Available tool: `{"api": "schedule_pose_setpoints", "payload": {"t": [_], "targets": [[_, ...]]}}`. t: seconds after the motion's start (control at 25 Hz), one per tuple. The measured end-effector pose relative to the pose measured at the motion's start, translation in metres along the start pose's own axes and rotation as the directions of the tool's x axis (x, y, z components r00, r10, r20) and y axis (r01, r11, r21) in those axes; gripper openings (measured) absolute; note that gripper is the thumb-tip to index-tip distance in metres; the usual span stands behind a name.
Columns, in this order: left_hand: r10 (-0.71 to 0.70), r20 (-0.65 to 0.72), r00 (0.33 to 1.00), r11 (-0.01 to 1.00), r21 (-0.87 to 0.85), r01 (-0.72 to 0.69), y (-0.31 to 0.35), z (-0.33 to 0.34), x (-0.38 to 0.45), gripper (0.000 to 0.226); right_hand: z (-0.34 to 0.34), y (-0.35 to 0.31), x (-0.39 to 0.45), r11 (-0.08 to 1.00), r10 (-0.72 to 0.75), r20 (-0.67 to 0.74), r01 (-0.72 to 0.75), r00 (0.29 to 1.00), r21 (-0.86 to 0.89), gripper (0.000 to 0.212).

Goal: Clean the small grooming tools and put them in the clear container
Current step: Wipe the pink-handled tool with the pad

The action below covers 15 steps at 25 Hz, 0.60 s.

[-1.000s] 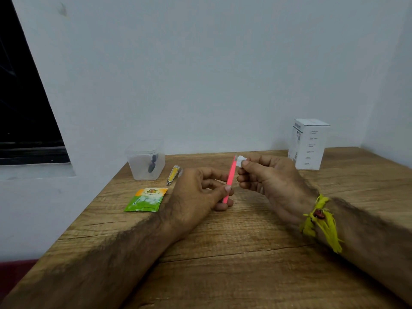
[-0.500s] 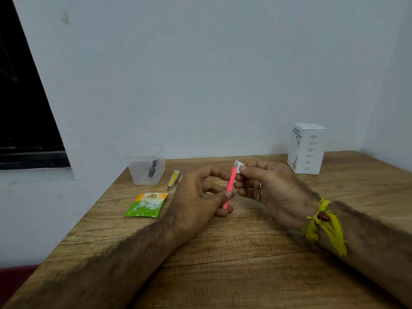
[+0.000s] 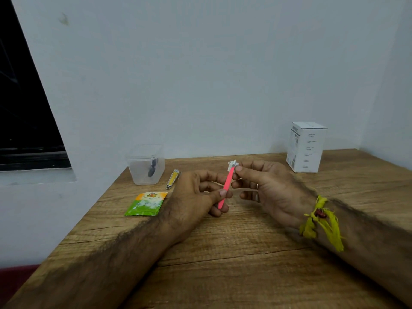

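Observation:
My left hand [image 3: 196, 197] grips the lower part of a slim pink grooming tool [image 3: 226, 186], held upright above the wooden table [image 3: 234, 253]. My right hand [image 3: 269, 188] pinches a small white wipe [image 3: 232, 165] around the tool's top end. The clear container [image 3: 146, 163] stands at the table's back left, open, with a dark small tool [image 3: 152, 169] inside. A yellow nail clipper [image 3: 172, 179] lies on the table just right of the container, untouched.
A green and orange sachet [image 3: 146, 204] lies flat in front of the container. A white cardboard box [image 3: 306, 147] stands at the back right by the wall. A yellow thread band [image 3: 321, 221] circles my right wrist. The table's left edge runs diagonally beside my left forearm.
Both hands stay on the pink tool. My right fingers have shifted the white wipe slightly at the tool's top; the view has tilted a little.

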<state>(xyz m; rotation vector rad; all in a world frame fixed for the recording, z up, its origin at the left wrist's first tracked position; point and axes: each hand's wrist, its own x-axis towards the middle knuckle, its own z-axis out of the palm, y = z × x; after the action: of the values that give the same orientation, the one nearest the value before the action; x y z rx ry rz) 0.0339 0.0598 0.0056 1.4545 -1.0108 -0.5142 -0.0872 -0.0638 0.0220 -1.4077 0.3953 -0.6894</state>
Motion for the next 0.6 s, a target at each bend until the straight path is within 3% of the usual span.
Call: {"api": "schedule_pose_setpoints", "payload": {"t": [0.24, 0.4, 0.6], "targets": [[-0.026, -0.02, 0.999, 0.999, -0.025, 0.025, -0.0003, 0.0003, 0.0, 0.015, 0.0008, 0.007, -0.002, 0.979, -0.096, 0.057, 0.105, 0.994, -0.176, 0.011], [-0.04, -0.027, 0.999, 0.997, -0.064, 0.039, 0.0009, 0.0027, -0.0001, 0.014, -0.001, 0.003, 0.0012, 0.992, -0.106, -0.01, 0.105, 0.994, -0.067, 0.012], [-0.03, -0.033, 0.999, 0.998, -0.055, 0.028, 0.0005, 0.0031, -0.0002, 0.014, 0.0035, 0.009, -0.003, 0.982, -0.108, 0.003, 0.107, 0.994, -0.153, 0.013]]}}
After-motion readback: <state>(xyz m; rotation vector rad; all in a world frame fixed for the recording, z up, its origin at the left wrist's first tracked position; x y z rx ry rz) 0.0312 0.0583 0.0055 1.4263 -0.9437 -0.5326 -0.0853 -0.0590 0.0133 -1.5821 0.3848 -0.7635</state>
